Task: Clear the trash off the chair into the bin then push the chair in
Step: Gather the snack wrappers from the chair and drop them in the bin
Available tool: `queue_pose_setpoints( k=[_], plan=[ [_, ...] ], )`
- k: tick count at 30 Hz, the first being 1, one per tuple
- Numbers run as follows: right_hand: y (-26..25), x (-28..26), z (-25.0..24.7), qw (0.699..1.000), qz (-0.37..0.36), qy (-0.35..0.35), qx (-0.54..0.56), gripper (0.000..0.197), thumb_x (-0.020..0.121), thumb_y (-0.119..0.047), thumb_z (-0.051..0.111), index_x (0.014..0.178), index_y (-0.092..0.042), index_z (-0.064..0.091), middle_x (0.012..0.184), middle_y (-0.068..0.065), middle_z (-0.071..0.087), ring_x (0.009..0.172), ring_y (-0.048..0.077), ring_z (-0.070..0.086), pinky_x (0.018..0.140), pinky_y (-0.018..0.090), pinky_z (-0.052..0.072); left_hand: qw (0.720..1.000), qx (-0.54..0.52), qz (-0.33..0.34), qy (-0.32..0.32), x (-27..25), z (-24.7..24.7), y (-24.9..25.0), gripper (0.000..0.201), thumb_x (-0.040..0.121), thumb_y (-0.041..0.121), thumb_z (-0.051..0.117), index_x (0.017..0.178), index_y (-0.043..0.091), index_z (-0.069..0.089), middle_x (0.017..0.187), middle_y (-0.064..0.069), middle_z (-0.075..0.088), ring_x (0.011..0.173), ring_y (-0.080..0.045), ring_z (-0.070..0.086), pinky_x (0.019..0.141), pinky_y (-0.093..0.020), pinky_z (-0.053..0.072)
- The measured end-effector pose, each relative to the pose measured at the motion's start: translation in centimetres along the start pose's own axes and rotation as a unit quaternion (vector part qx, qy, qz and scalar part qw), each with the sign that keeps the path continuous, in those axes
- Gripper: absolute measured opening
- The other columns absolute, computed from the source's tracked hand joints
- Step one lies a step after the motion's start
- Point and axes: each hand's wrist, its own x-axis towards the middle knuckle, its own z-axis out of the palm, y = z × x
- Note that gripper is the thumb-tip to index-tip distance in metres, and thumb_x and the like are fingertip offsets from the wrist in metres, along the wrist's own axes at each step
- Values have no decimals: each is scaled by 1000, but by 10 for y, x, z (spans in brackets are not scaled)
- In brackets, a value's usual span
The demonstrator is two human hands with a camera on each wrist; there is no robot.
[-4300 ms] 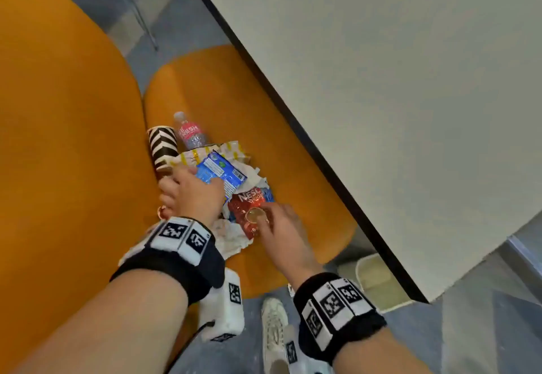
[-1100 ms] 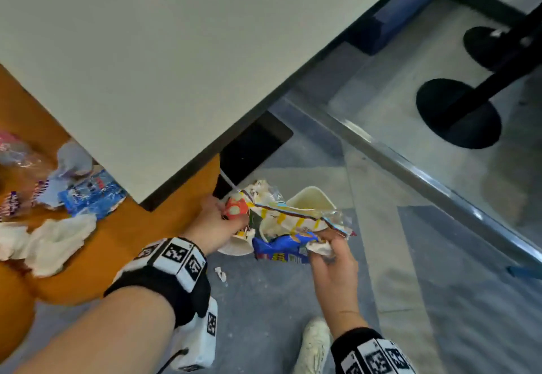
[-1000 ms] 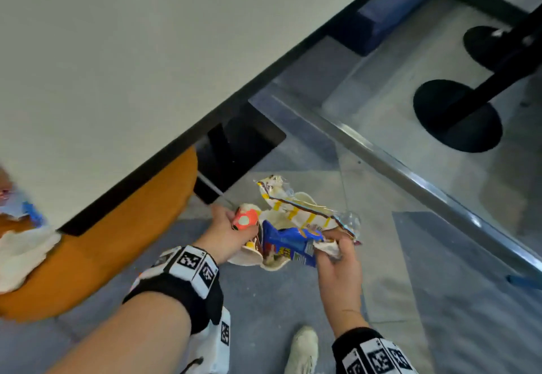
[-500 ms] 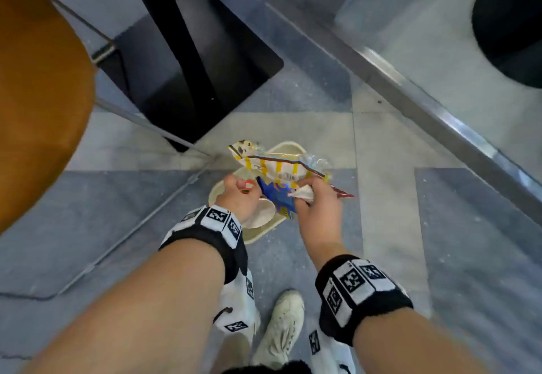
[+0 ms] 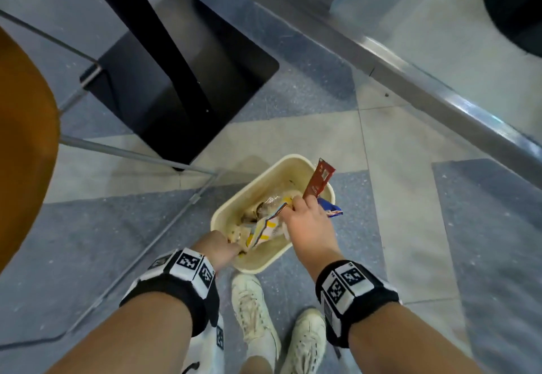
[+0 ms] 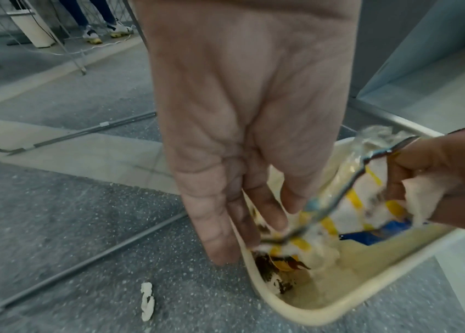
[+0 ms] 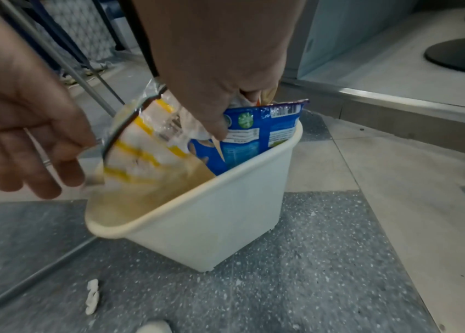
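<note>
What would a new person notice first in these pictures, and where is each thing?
The eye goes first to the cream bin on the floor, just ahead of the person's white shoes. Both hands are over it: the right hand holds a yellow-striped wrapper, a blue packet and a red sachet, while the left hand is at the near rim. A small white scrap lies on the floor beside the bin.

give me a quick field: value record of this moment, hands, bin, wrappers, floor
left hand: fingers straight, at bin's near rim
right hand: pinching wrappers above bin
bin: cream, on floor
yellow-striped wrapper: partly inside bin
blue packet: sticking up over rim
red wrapper: pointing up from right hand
white scrap: on floor beside bin
</note>
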Motion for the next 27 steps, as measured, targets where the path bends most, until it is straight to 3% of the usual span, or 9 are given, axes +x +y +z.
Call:
queue_pose_setpoints(
  k=[2, 6, 11, 14, 16, 19, 23, 25, 27],
  plan=[
    [3, 1, 1, 999, -11, -45, -25, 36, 81, 3, 61, 116, -8, 58, 121, 14, 53, 113, 33, 46, 98, 39, 41, 1000, 10, 4, 26, 2, -1, 2, 41, 81, 22, 62, 114, 0, 55, 111, -25, 64, 92, -35, 63, 75, -37, 50],
    [1, 3, 3, 993, -52, -94, -45, 47, 81, 8, 57, 125, -1, 47, 131, 18, 44, 123, 36, 37, 104, 41, 35, 998, 42, 38, -13, -1, 4, 12, 67, 82, 22, 61, 141, 24, 30, 138, -9, 46, 115, -24, 56, 96, -33, 45],
    [-5, 10, 5, 990, -57, -126, 28, 61, 80, 12, 56, 135, -3, 34, 137, 17, 37, 128, 34, 33, 105, 39, 38, 997, 27, 65, -37, 1, 12, 27, 74, 78, 19, 60, 144, 30, 27, 137, 0, 48, 109, -20, 59, 95, -32, 51],
    [-7, 13, 8, 980, -28, -135, 143, 63, 82, 14, 52, 138, -6, 31, 142, 14, 32, 127, 31, 42, 100, 38, 43, 997, -20, 64, -23, 2, 16, 34, 65, 81, 25, 62, 140, 26, 36, 118, -2, 54, 107, -24, 61, 94, -38, 53],
    [-11, 14, 12, 967, -2, -122, 223, 57, 85, 14, 44, 136, -8, 33, 140, 12, 35, 118, 31, 52, 95, 37, 45, 994, -81, 66, 17, 3, 16, 37, 46, 89, 22, 56, 133, 21, 44, 110, -4, 57, 104, -28, 62, 90, -41, 56],
    [-17, 16, 19, 945, 19, -81, 315, 52, 85, 11, 39, 132, -10, 34, 138, 11, 40, 108, 30, 56, 91, 40, 48, 984, -107, 92, 112, 4, 12, 42, 32, 92, 19, 51, 124, 16, 55, 118, -10, 64, 106, -34, 64, 92, -45, 54],
    [-22, 18, 26, 938, 24, 5, 345, 63, 84, 12, 38, 140, -14, 29, 148, 11, 33, 128, 29, 45, 104, 46, 42, 967, -119, 100, 200, 9, 10, 45, 32, 92, 19, 53, 123, 12, 56, 124, -10, 64, 110, -32, 62, 90, -32, 49],
    [-20, 19, 29, 940, 44, 80, 329, 59, 80, 14, 39, 134, -9, 37, 143, 15, 38, 133, 30, 38, 109, 44, 37, 976, -81, 93, 180, 11, 13, 46, 30, 93, 15, 50, 122, 10, 56, 124, -12, 63, 112, -31, 59, 85, -30, 43],
    [-15, 18, 28, 938, 58, 111, 324, 55, 77, 14, 40, 128, -6, 43, 136, 18, 43, 127, 33, 41, 107, 44, 38, 991, -44, 80, 95, 16, 18, 44, 38, 91, 8, 49, 129, 14, 53, 131, -9, 59, 116, -28, 57, 84, -26, 40]
  ],
)
